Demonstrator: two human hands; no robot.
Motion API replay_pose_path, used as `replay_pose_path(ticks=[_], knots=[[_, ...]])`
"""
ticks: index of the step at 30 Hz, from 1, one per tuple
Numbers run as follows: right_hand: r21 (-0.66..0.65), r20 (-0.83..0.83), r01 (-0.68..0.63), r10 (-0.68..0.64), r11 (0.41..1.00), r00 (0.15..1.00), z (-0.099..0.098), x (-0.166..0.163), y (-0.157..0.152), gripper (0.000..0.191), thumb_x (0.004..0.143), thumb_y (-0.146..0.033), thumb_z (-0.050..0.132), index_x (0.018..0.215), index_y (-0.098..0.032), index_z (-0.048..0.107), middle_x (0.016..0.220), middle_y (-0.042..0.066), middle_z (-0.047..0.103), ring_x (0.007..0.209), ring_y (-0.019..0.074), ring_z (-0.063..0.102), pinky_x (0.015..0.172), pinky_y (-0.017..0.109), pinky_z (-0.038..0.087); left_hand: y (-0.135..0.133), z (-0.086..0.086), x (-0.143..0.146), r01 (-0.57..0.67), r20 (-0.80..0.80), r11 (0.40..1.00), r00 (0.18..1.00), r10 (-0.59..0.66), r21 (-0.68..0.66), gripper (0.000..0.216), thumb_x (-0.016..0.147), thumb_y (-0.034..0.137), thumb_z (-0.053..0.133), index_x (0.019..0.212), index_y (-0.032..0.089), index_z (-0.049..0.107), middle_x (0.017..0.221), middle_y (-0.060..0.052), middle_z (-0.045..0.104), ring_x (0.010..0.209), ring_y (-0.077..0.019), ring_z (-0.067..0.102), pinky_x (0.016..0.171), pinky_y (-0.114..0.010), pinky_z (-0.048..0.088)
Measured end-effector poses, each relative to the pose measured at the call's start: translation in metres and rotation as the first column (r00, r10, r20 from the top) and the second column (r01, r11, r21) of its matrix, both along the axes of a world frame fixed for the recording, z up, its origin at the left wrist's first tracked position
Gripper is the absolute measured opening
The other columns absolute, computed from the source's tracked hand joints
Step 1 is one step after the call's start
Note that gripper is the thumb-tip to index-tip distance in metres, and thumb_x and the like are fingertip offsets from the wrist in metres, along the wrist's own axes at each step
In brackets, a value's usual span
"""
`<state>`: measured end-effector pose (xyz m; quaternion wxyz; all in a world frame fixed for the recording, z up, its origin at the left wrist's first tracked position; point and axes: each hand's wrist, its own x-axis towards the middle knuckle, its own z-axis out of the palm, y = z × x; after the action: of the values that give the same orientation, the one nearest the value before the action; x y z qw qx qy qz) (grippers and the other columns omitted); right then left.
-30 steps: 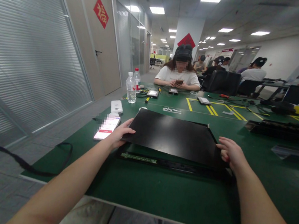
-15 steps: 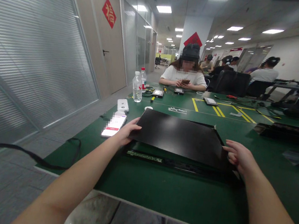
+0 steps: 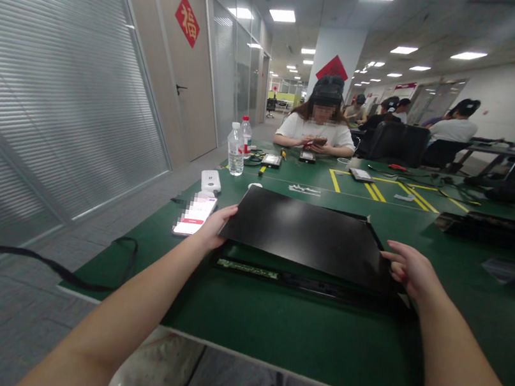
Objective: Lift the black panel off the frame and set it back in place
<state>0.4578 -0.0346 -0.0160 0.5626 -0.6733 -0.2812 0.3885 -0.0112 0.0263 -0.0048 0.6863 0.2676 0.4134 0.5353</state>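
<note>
A thin black rectangular panel (image 3: 304, 235), glossy like a display screen, is tilted over the green table. My left hand (image 3: 218, 222) is closed on its left edge, thumb near the upper face. At the right edge my right hand (image 3: 408, 267) is closed, its fingers pinching the panel's side. Beneath the panel lies a black frame (image 3: 321, 287), mostly covered by it. Along the frame's near edge shows a green circuit board strip (image 3: 248, 270).
Left of the panel lie a lit phone (image 3: 194, 216) and a white charger-like block (image 3: 211, 181). Two bottles (image 3: 236, 151) stand behind. Hard drives (image 3: 271, 161) and cables lie farther back. Dark strip-like parts (image 3: 498, 229) sit at right. Across the table a person (image 3: 319, 121) holds a phone.
My left thumb has drawn back from the panel's upper face towards its left edge. The panel and my right hand have hardly moved.
</note>
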Motion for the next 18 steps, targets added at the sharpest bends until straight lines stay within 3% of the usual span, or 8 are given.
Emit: replay_pose_path(ticks=[4, 18], knots=[[-0.002, 0.003, -0.011, 0.011, 1.0, 1.0, -0.0018, 0.0031, 0.0012, 0.031, 0.085, -0.032, 0.076, 0.111, -0.02, 0.066, 0.086, 0.011, 0.077, 0.039, 0.0046, 0.032, 0.037, 0.022, 0.03, -0.001, 0.0014, 0.0011, -0.017, -0.018, 1.0, 1.0, 0.017, 0.023, 0.049, 0.09, 0.008, 0.067, 0.139, 0.01, 0.074, 0.104, -0.013, 0.086, 0.081, -0.0241, 0.081, 0.069, -0.03, 0.061], [0.006, 0.044, -0.016, 0.015, 1.0, 0.999, -0.0025, 0.0037, -0.0009, 0.027, 0.084, -0.027, 0.075, 0.108, -0.019, 0.067, 0.082, 0.01, 0.077, 0.039, 0.0055, 0.033, 0.036, 0.022, 0.03, -0.0024, 0.0017, 0.0053, -0.052, -0.118, 0.995, 0.991, 0.062, 0.08, 0.046, 0.084, 0.007, 0.069, 0.129, 0.011, 0.078, 0.094, -0.01, 0.086, 0.074, -0.023, 0.079, 0.069, -0.03, 0.061]])
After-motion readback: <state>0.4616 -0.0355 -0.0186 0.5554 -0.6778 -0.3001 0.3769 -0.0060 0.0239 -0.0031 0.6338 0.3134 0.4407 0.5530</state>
